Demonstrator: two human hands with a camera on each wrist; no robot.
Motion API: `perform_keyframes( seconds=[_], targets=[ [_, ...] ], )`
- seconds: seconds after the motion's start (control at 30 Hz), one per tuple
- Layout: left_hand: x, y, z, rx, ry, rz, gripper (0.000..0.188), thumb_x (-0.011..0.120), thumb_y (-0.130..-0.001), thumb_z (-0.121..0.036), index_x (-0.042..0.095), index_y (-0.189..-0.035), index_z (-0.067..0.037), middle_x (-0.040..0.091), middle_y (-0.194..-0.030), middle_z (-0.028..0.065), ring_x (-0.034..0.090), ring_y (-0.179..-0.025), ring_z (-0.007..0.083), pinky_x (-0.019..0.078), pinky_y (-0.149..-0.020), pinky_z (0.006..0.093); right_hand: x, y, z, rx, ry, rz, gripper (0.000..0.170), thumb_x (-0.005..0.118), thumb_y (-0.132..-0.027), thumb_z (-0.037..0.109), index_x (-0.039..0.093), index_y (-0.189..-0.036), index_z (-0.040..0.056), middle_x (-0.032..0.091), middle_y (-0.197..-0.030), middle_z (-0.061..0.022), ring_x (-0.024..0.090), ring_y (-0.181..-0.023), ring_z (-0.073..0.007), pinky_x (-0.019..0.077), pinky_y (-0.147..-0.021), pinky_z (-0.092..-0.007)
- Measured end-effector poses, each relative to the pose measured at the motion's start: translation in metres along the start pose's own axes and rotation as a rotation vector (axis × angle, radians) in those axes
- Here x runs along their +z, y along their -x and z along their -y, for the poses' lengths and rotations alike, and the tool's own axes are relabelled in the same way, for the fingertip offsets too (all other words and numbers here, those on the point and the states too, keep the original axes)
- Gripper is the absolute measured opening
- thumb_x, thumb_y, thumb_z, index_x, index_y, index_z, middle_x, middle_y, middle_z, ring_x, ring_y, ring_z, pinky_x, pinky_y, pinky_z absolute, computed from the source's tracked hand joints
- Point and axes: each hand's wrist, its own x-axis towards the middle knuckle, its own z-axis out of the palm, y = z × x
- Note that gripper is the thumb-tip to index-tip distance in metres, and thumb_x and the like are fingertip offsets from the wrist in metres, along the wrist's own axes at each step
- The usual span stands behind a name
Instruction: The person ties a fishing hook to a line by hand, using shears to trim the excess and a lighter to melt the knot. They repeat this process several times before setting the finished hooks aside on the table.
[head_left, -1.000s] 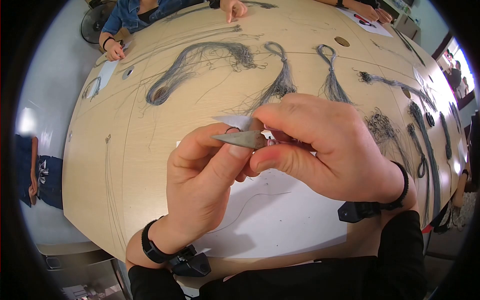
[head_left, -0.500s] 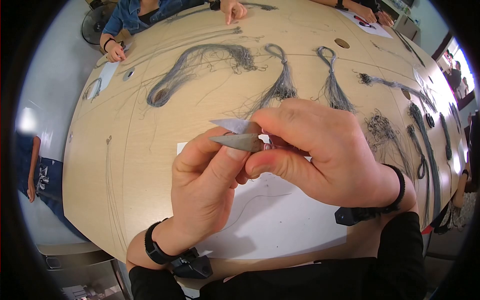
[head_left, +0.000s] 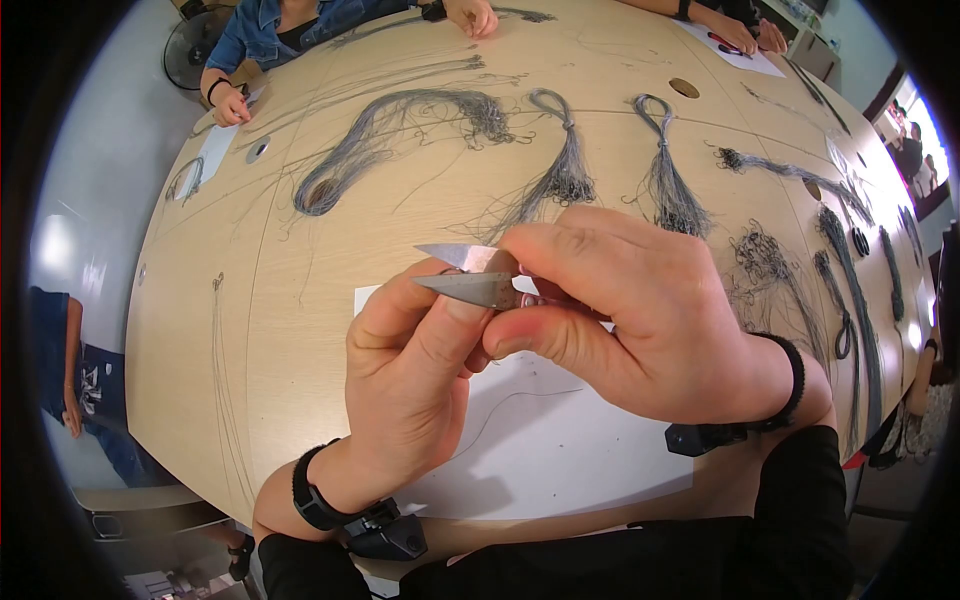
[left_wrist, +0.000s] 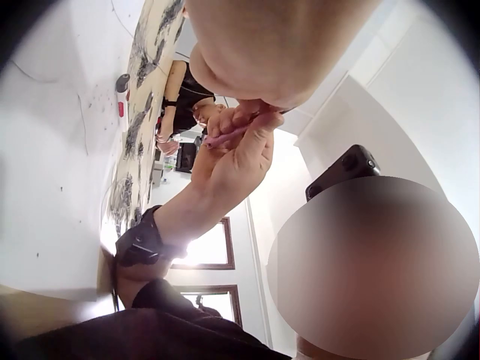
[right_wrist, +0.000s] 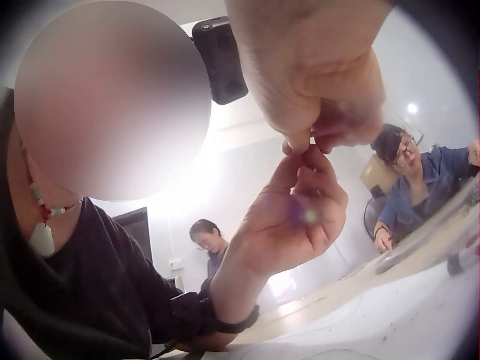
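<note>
In the head view my right hand [head_left: 640, 310] grips a small pair of scissors [head_left: 470, 292] with pink handles. Their two short grey blades stand apart and point left. A pink handle [left_wrist: 225, 139] shows among the right fingers in the left wrist view. My left hand [head_left: 405, 375] is right at the blades, thumb and index finger pinching a thin dark strand, most of which is hidden behind the lower blade and the fingers. Below both hands lies a sheet of white paper [head_left: 590, 450] with a thin curved strand [head_left: 500, 403] on it.
Looped grey strand bundles [head_left: 565, 150] lie beyond my hands, with a long bent bundle [head_left: 350, 145] to their left. More dark bundles [head_left: 845, 260] line the right side. Across the table [head_left: 300, 380], a person in denim [head_left: 265, 45] rests hands on it. Red-handled pliers [head_left: 730, 45] lie far right.
Both hands and the scissors have shifted slightly down in the head view, the blades still apart. The hand of the person across has moved a little right and up.
</note>
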Motion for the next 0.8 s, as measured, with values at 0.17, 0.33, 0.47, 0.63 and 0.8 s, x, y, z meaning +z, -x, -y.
perform_keyframes(
  seconds=[0.17, 0.33, 0.47, 0.63, 0.8],
  targets=[
    [0.004, 0.002, -0.002, -0.023, 0.056, -0.005, 0.018, 0.049, -0.080, -0.009, 0.052, -0.097, -0.004, 0.055, -0.080, 0.0038, 0.051, -0.072, 0.0085, 0.0386, -0.055, 0.0184, 0.000, 0.000, 0.002, -0.006, -0.005, 0.002, 0.031, 0.061, -0.069, 0.023, 0.052, -0.086, -0.0008, 0.049, -0.061, -0.0068, 0.045, -0.051, -0.0179, 0.0364, -0.045, -0.0256],
    [0.001, 0.001, -0.002, -0.022, -0.036, 0.071, 0.016, 0.047, -0.082, -0.016, 0.049, -0.096, -0.010, 0.055, -0.086, 0.0017, 0.052, -0.074, 0.0077, 0.0393, -0.057, 0.0175, 0.003, 0.001, 0.000, -0.020, -0.025, -0.021, 0.032, 0.061, -0.069, 0.023, 0.052, -0.086, -0.0015, 0.049, -0.062, -0.0072, 0.045, -0.051, -0.0177, 0.0366, -0.045, -0.0253],
    [-0.002, 0.002, 0.000, -0.016, -0.024, 0.083, 0.017, 0.047, -0.082, -0.016, 0.048, -0.097, -0.010, 0.055, -0.088, 0.0015, 0.052, -0.076, 0.0079, 0.0401, -0.059, 0.0178, 0.005, 0.002, -0.001, -0.020, -0.032, -0.042, 0.032, 0.061, -0.069, 0.023, 0.052, -0.086, -0.0023, 0.050, -0.063, -0.0079, 0.046, -0.051, -0.0177, 0.0371, -0.045, -0.0250],
    [-0.001, 0.001, 0.001, -0.013, -0.030, 0.087, 0.017, 0.046, -0.082, -0.016, 0.047, -0.098, -0.010, 0.055, -0.089, 0.0017, 0.052, -0.079, 0.0092, 0.0423, -0.063, 0.0199, 0.005, 0.003, 0.000, -0.015, -0.027, -0.043, 0.031, 0.061, -0.069, 0.022, 0.052, -0.086, -0.0023, 0.051, -0.064, -0.0083, 0.046, -0.051, -0.0179, 0.0375, -0.045, -0.0249],
    [0.009, 0.001, -0.001, -0.021, 0.049, -0.041, 0.012, 0.049, -0.080, -0.009, 0.053, -0.090, -0.004, 0.055, -0.078, 0.0028, 0.047, -0.064, 0.0065, 0.0356, -0.052, 0.0186, 0.005, 0.003, 0.000, -0.010, -0.045, -0.040, 0.029, 0.061, -0.070, 0.021, 0.052, -0.086, -0.0020, 0.051, -0.064, -0.0090, 0.047, -0.052, -0.0189, 0.0380, -0.046, -0.0249]
  ],
)
